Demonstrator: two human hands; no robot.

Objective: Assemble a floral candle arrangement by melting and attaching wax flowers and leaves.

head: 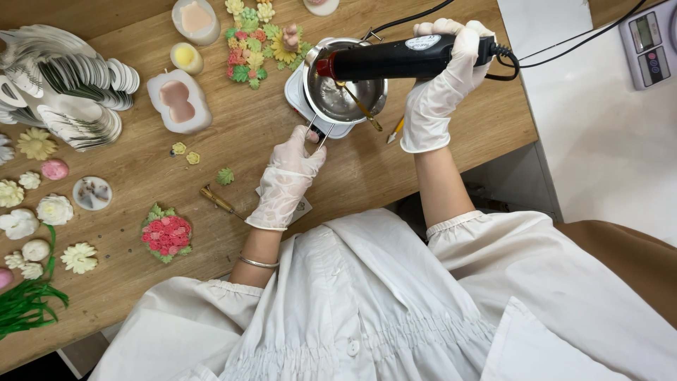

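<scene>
Wooden tabletop (395, 176) fills the upper half of the frame, scattered with small wax flowers and moulds. Near the upper middle, my right hand (441, 85), gloved in white, is wrapped tight around the black heat gun (402, 58), which lies level with its red nozzle pointing left over the steel pot (338, 99). That pot sits on a small white base, just left of those fingers. Below it, my left hand (285, 180), also gloved, pinches the pot's thin wire handle (316, 132) between fingertips, directly under the pot's rim. A pink flower cluster (166, 235) lies at lower left, well apart from both hands. A white scale (652, 42) sits in the upper right corner.
</scene>
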